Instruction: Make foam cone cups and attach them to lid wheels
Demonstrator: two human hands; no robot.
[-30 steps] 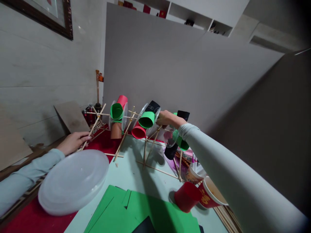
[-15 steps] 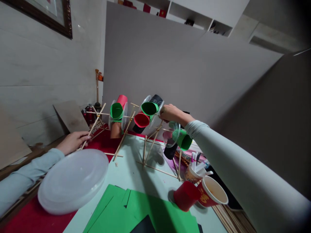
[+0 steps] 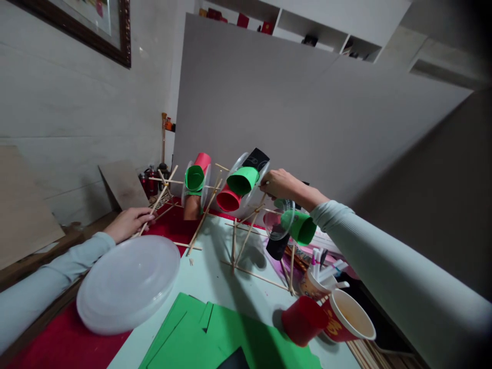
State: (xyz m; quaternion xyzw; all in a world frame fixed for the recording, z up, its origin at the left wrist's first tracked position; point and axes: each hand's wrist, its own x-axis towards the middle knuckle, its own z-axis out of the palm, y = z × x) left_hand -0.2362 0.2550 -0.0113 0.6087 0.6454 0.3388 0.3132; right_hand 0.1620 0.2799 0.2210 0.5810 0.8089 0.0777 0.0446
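Note:
My left hand (image 3: pixel 130 224) is closed around a slanting wooden stick (image 3: pixel 157 201) at the left end of a stick frame. Beside it, a wheel of red, green and brown paper tubes (image 3: pixel 195 177) sits on the frame between clear plastic discs. In the middle is a second wheel with black, green and red tubes (image 3: pixel 243 181). Right against that wheel, my right hand (image 3: pixel 282 184) has its fingers pinched at the thin stick through it; the fingertips are partly hidden. Under my right forearm, a third wheel with green and black tubes (image 3: pixel 302 227) is partly covered.
A round translucent plastic lid (image 3: pixel 128 284) lies near my left forearm. Green paper sheets (image 3: pixel 215 328) cover the table's front. To the right stand a red cup (image 3: pixel 303 320), a paper cup (image 3: pixel 351 315) and a cup of pens (image 3: pixel 317 282). A grey panel (image 3: pixel 307 102) rises behind.
The whole view has shifted, so things sit farther right. The middle wheel has turned slightly, its green and red tubes tipping lower. Both hands keep their places on the frame.

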